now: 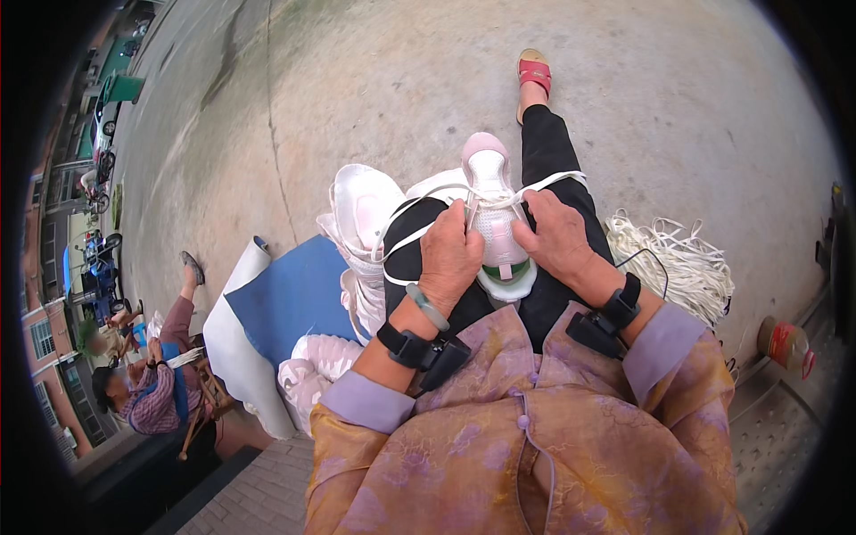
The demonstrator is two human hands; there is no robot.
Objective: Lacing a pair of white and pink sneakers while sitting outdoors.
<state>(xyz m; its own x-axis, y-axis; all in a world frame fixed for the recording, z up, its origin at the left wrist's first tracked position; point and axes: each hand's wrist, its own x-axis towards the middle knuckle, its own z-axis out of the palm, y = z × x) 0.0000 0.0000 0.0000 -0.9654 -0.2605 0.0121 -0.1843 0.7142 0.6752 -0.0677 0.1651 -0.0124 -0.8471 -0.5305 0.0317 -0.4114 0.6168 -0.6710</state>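
Note:
A pink-and-white sneaker point(487, 165) rests between my knees, its toe pointing away from me and its green insole showing at the heel. A white shoelace point(446, 189) crosses the shoe near the front of its opening, with loose lengths running out over both my thighs. My left hand point(452, 254) is closed on the left edge of the opening, close to the lace. On the opposite edge my right hand point(560, 239) grips the shoe, thumb toward the tongue. The fingertips of both hands are partly hidden.
Several pale sneakers point(361, 209) are piled by my left leg, with more pink ones point(316, 366) nearer me. A blue sheet point(290, 299) lies beyond them. White laces point(673, 263) are heaped at my right, near a bottle point(786, 346). Another person point(160, 397) sits far left.

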